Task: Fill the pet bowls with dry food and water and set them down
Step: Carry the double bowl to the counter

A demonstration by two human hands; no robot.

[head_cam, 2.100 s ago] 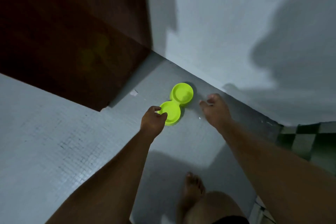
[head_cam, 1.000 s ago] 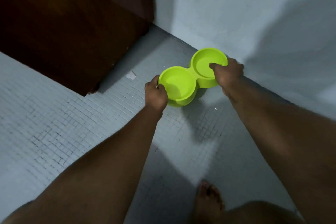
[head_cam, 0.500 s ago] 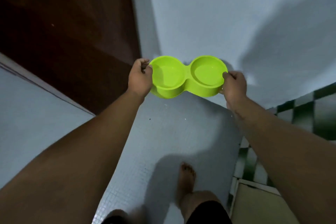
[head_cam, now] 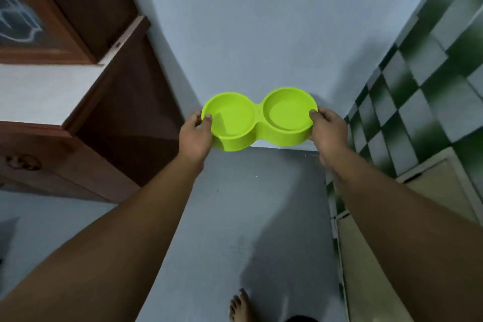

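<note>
Double pet bowl: I'm pinching each end rim, left hand, right hand, carrying it level, both cups looking empty.

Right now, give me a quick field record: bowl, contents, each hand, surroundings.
bowl: lime green double pet bowl, lifted off the floor, roughly level
contents: both wells look empty
left hand: grips the left end, thumb over the rim
right hand: grips the right end, thumb over the rim
surroundings: wooden door on the left, green checkered tiles on the right
</note>
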